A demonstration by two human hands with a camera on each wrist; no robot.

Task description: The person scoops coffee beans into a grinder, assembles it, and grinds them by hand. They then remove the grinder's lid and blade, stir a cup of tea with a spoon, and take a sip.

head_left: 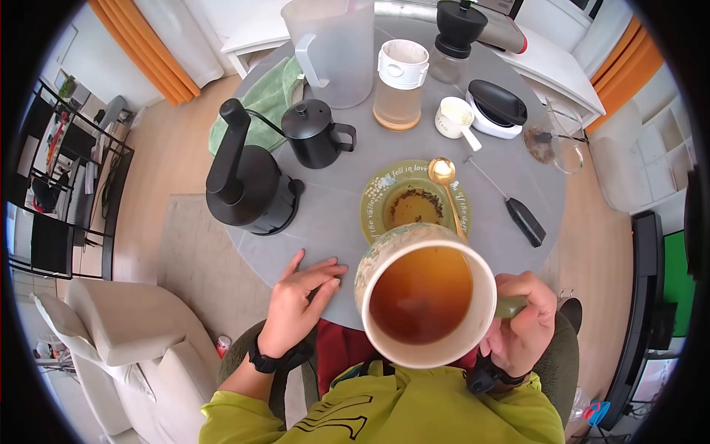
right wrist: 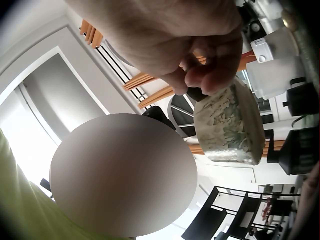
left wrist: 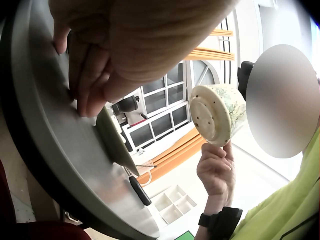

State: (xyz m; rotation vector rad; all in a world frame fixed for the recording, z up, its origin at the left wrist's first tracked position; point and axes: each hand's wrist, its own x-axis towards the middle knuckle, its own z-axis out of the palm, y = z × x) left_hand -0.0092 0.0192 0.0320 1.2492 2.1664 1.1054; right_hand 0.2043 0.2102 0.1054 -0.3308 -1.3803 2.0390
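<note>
A large patterned mug holding amber liquid is up close to the head camera, above the table's near edge. The right hand grips its green handle. From the left wrist view, the mug's underside shows, raised near the person's head, with the right hand at it. In the right wrist view, fingers curl at the handle beside the mug. The left hand rests on the table edge, fingers loosely spread, holding nothing. Beyond the mug lies a green plate with dark bits and a gold spoon.
On the grey table stand a black kettle, a small black pot, a frosted pitcher, a glass jar, a white cup, a scale and a black frother. A green towel lies behind.
</note>
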